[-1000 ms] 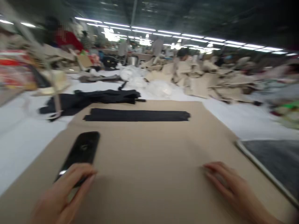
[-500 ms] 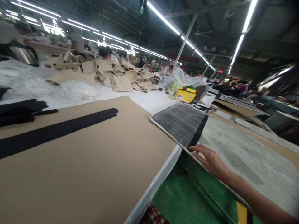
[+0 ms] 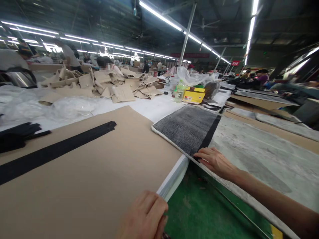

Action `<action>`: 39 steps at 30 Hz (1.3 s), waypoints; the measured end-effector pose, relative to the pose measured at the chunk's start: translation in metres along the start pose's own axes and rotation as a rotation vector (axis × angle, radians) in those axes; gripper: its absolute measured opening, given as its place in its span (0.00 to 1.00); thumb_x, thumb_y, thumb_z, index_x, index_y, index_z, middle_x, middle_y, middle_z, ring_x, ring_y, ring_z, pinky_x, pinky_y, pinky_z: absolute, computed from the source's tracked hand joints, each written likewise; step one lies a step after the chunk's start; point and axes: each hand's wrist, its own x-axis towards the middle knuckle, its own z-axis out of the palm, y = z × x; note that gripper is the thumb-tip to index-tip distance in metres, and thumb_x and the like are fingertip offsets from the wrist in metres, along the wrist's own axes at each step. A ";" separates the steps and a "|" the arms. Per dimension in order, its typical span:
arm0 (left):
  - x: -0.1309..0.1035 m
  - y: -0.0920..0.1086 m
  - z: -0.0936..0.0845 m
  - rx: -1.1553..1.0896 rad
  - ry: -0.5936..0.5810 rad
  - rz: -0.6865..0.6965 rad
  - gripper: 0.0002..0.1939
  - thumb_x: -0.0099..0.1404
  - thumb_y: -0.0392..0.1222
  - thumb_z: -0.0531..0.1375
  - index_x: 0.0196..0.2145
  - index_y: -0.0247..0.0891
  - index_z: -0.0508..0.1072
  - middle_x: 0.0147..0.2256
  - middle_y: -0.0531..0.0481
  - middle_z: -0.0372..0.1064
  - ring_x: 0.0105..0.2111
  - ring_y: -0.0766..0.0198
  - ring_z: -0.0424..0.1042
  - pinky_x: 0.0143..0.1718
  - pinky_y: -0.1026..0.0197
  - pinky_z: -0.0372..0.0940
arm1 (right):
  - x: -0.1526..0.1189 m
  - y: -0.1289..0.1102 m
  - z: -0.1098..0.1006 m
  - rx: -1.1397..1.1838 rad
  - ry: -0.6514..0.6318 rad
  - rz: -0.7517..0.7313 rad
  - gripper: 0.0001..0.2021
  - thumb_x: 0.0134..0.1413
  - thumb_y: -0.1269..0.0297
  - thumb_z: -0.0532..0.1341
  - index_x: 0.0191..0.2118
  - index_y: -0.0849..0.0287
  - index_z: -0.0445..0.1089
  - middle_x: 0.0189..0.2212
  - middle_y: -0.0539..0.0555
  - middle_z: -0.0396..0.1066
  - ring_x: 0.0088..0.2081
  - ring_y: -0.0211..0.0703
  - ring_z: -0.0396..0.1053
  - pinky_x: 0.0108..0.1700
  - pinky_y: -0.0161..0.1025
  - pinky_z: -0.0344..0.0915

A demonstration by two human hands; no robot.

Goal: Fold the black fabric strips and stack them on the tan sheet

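Note:
My right hand (image 3: 216, 162) reaches over the near edge of the right-hand table, its fingertips pinched at the near end of a black strip (image 3: 209, 134). This strip lies along the right side of a dark grey, rough-looking sheet (image 3: 183, 124). My left hand (image 3: 147, 215) is curled closed at the bottom, by the edge of the tan sheet (image 3: 99, 172); whether anything is inside it is hidden. Another black fabric strip (image 3: 59, 147) lies flat across the tan sheet. Several dark strips are bunched in a pile (image 3: 18, 134) at the far left.
Tan cut pieces (image 3: 122, 91) are heaped at the back, beside clear plastic bags (image 3: 74, 106). A yellow box (image 3: 194, 95) and a bottle (image 3: 179, 91) stand behind the grey sheet. Green floor (image 3: 189, 205) shows in the gap between the tables. Other people work far back.
My left hand has come into view at the bottom, curled. My right hand stays at the black strip's near end, its fingers drawn closer together. The whole view has shifted slightly.

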 end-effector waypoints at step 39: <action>0.178 -0.024 0.115 0.243 -0.163 0.170 0.20 0.69 0.34 0.50 0.58 0.43 0.60 0.58 0.48 0.60 0.51 0.56 0.59 0.51 0.51 0.62 | -0.015 0.068 -0.016 0.520 0.722 0.392 0.11 0.62 0.54 0.60 0.40 0.57 0.69 0.32 0.54 0.73 0.33 0.43 0.73 0.35 0.39 0.71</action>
